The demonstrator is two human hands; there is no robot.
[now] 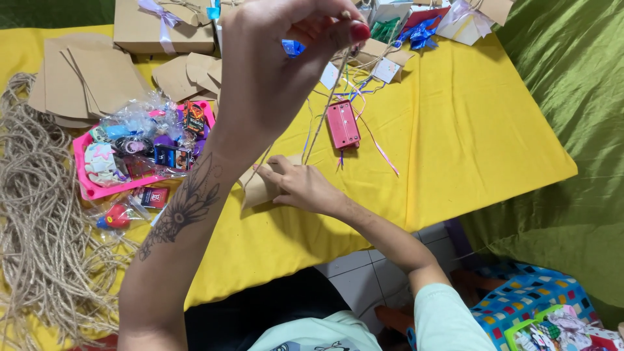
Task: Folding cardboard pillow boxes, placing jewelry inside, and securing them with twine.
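One taut jute twine strand [323, 110]

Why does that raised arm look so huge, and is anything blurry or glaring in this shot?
In the head view, the left hand looms large only because it is close to the wide lens; the right hand, pressing the small brown kraft-paper packet, looks smaller. Light is soft and even, with faint shadows on the yellow tablecloth. The thin twine strand looks slightly soft; the clear plastic wrappers glint.
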